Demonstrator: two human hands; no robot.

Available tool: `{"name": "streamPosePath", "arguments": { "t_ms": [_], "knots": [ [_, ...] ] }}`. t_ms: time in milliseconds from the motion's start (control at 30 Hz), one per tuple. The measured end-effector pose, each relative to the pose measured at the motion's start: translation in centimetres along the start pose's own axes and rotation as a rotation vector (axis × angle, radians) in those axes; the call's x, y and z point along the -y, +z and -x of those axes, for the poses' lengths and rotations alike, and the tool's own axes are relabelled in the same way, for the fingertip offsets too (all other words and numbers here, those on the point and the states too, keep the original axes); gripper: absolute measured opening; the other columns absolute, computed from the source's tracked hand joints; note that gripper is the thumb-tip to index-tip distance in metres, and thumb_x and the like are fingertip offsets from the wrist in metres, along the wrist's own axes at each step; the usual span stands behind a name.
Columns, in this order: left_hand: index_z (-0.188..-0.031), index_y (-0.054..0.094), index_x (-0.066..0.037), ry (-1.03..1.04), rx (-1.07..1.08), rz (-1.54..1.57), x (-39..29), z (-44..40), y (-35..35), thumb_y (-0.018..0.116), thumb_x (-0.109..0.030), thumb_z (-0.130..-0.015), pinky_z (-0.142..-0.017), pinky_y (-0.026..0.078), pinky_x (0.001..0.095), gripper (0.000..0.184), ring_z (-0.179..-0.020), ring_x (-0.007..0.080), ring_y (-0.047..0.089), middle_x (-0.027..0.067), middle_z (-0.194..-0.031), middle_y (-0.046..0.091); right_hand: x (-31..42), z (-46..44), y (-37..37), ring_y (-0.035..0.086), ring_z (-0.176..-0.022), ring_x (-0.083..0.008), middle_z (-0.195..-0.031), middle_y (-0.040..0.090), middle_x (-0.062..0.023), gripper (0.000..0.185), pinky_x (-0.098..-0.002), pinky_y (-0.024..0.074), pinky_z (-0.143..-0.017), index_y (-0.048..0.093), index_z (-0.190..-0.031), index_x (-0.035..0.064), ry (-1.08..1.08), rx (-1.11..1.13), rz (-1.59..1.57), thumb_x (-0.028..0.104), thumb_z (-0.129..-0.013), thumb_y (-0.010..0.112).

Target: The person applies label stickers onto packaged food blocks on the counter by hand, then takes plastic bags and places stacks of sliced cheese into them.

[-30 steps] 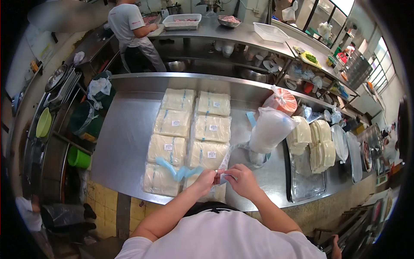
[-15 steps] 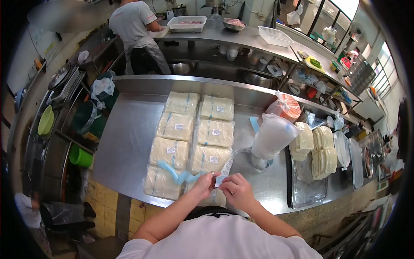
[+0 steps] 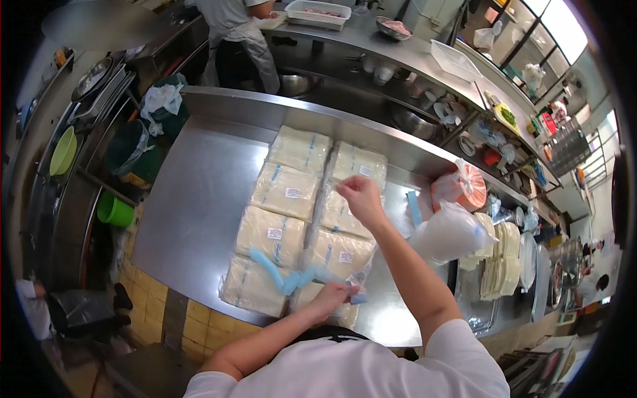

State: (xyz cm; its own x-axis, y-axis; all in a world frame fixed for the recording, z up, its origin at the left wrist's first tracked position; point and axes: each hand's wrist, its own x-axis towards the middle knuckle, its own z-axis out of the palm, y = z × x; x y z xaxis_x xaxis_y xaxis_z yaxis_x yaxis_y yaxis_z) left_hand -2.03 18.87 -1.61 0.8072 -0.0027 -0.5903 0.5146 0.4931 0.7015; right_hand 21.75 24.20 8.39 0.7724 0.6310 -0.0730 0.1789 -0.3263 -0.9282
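Two columns of flat, cream-coloured bagged packs [image 3: 273, 237] lie on the steel table [image 3: 192, 179], most with a small white label. My left hand [image 3: 330, 298] is closed on a strip of labels [image 3: 357, 298] over the nearest right pack. A light blue strip [image 3: 285, 280] trails from it across the packs to the left. My right hand [image 3: 361, 197] is raised over the far part of the right column, fingers pinched together; whether a small label is between them cannot be made out.
To the right are a white plastic bag [image 3: 451, 233], an orange-filled bag [image 3: 470, 186], stacked cream sheets [image 3: 501, 265] on a tray and a blue strip piece [image 3: 414, 209]. A person [image 3: 242, 40] stands behind the table's raised rear edge.
My right hand has left my left hand and moved up and away over the right column. The view has turned, and the white plastic bag now leans over to the right.
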Motion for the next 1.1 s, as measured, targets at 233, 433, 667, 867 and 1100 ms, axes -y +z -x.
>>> {"name": "streamPosePath", "arguments": {
  "t_ms": [233, 433, 667, 867, 1100],
  "knots": [
    [-0.107, 0.078, 0.000, 0.065, 0.006, -0.168, -1.2, 0.3, 0.1, 0.067, -0.025, -0.102, -0.081, 0.048, 0.0274, 0.028, -0.086, 0.0087, 0.059, 0.0011, -0.093, 0.073, -3.0, -14.7, 9.4, 0.072, -0.082, -0.0349, -0.090, 0.076, -0.0187, 0.022, -0.0454, 0.0557, -0.077, 0.079, -0.089, 0.0032, 0.008, -0.044, 0.264, 0.024, -0.080, 0.076],
    [-0.097, 0.076, 0.002, 0.094, 0.035, -0.013, -2.6, 0.6, -0.1, 0.067, -0.029, -0.102, -0.073, 0.046, 0.0273, 0.033, -0.080, 0.0058, 0.053, -0.0037, -0.083, 0.066, -4.8, -18.5, 13.0, 0.071, -0.093, -0.0348, -0.095, 0.075, -0.0179, 0.016, -0.0462, 0.0549, -0.085, 0.079, -0.087, 0.0062, 0.070, -0.185, 0.644, 0.021, -0.082, 0.074],
    [-0.105, 0.077, 0.002, 0.013, 0.029, 0.019, -2.4, 0.3, -0.3, 0.066, -0.027, -0.103, -0.083, 0.047, 0.0263, 0.030, -0.091, 0.0067, 0.057, 0.0005, -0.096, 0.072, -4.8, -17.3, 12.1, 0.060, -0.113, -0.0393, -0.116, 0.060, -0.0195, 0.026, -0.0512, 0.0485, -0.094, 0.073, -0.100, 0.0084, -0.037, -0.226, 0.756, 0.026, -0.081, 0.079],
    [-0.111, 0.076, 0.002, -0.032, -0.011, -0.090, -0.8, -0.4, -0.5, 0.069, -0.026, -0.101, -0.083, 0.049, 0.0270, 0.031, -0.091, 0.0091, 0.060, 0.0029, -0.098, 0.075, -6.1, -16.9, 8.9, 0.061, -0.111, -0.0370, -0.117, 0.060, -0.0176, 0.041, -0.0480, 0.0483, -0.094, 0.062, -0.112, 0.0044, -0.103, -0.355, 0.745, 0.026, -0.082, 0.080],
    [-0.114, 0.076, 0.000, 0.097, -0.140, -0.263, -4.3, 0.9, -0.3, 0.071, -0.025, -0.100, -0.082, 0.051, 0.0276, 0.029, -0.088, 0.0076, 0.061, 0.0032, -0.093, 0.076, -2.8, -2.3, -0.3, 0.066, -0.077, -0.0236, -0.093, 0.069, -0.0173, 0.027, -0.0362, 0.0533, -0.071, 0.069, -0.107, -0.0026, -0.147, 0.029, 0.211, 0.015, -0.087, 0.074]
  ]
}}
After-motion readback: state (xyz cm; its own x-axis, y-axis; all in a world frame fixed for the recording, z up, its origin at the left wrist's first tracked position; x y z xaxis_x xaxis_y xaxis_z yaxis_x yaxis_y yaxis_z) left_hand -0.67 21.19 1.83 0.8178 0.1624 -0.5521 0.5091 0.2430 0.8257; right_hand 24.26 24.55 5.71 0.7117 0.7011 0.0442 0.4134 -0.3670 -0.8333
